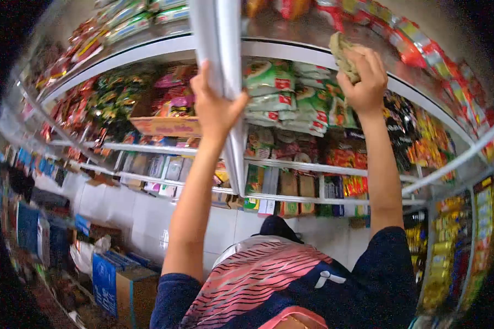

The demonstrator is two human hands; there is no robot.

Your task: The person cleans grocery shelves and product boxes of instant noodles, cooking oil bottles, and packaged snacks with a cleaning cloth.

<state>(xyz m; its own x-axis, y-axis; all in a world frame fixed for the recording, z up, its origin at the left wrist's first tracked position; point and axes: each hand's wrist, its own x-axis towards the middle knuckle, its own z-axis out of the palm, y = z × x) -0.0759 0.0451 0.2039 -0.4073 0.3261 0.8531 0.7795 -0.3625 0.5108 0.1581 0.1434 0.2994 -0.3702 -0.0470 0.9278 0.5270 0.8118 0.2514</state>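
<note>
Packets on top shelf (291,33) cut off. Left hand (217,104) gripping metal upright (219,44); right hand (365,82) clenched around crumpled cloth (343,55) above fingers.

Left hand (217,107) on upright post (217,44), right hand (365,82) with cloth (343,55) on top shelf (313,33). Packets (282,96) between hands, tray (164,125) left of post, boxes (121,282) on floor below left.

White metal shelves (313,55) carry stacked green packets (269,88) and a cardboard box (164,125).
</note>
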